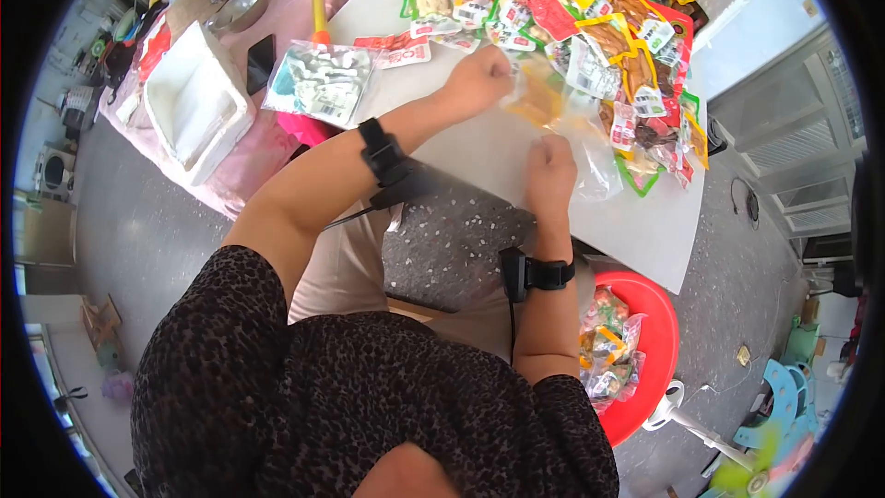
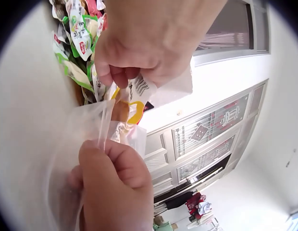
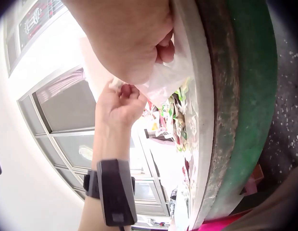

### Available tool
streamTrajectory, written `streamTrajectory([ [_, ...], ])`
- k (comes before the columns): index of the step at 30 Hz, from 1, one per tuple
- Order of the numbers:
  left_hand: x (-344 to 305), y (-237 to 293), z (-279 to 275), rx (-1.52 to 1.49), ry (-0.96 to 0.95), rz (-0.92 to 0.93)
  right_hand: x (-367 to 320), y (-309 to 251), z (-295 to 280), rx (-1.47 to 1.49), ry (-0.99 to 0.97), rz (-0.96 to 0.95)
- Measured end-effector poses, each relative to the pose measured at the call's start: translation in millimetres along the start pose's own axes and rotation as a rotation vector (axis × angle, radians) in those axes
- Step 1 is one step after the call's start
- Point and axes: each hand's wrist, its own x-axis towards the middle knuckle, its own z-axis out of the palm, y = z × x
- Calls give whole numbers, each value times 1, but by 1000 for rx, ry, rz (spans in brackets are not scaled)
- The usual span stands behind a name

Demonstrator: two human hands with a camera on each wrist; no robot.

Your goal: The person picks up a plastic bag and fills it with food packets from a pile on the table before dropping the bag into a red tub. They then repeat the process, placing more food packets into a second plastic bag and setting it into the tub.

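My left hand [image 1: 481,80] is curled over the table, and in the left wrist view that hand [image 2: 139,62] grips the end of a yellow-edged food packet [image 2: 121,111]. My right hand [image 1: 551,171] pinches the edge of a clear plastic bag [image 1: 595,166]; from the left wrist, its thumb and fingers [image 2: 93,161] show at the bag's rim [image 2: 106,118]. The packet lies at or inside the bag's mouth; which, I cannot tell. In the right wrist view my right hand [image 3: 134,38] is above the bag [image 3: 166,79], with my left hand [image 3: 117,103] beyond.
Many colourful packets [image 1: 590,28] are heaped at the back right of the table [image 1: 645,231]. On the left are a pack of printed bags [image 1: 318,83], a white foam box [image 1: 194,115], a phone [image 1: 261,63] and a metal bowl [image 1: 241,7]. A red basin [image 1: 659,341] of bagged packets stands below right.
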Motion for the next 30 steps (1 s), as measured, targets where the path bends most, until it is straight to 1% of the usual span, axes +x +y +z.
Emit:
streamTrajectory([
  [2,-23,-14,-20,-90,19,-148,-2,-3,-1,32,-64,62],
  [3,-31,-19,-31,-219,39,-213,-2,-4,-1,47,-93,92],
  [5,-49,-27,-48,-479,84,-346,-1,-4,-1,50,-90,88],
  [8,-66,-19,-66,-664,145,-417,3,-2,4,51,-84,98],
  [12,-80,3,-74,-790,95,-309,6,-12,10,23,-130,153],
  [15,-86,15,-74,-838,32,-270,5,-9,16,58,-146,170],
  [18,-89,39,-76,-953,-20,-131,4,-6,18,86,-169,219],
  [21,-90,31,-71,-878,-116,-91,4,-10,15,77,-159,151],
  [24,-95,14,-55,-775,-136,-140,3,-5,16,45,-140,89],
  [25,-95,8,-51,-666,-107,-96,2,-4,15,32,-118,68],
  [27,-99,-4,-53,-436,-133,-215,0,-2,12,5,-77,27],
  [28,-100,-8,-54,-320,-145,-270,0,-4,10,-35,-92,42],
  [30,-106,-13,-51,-241,-137,-200,-2,-10,3,-116,-123,76],
])
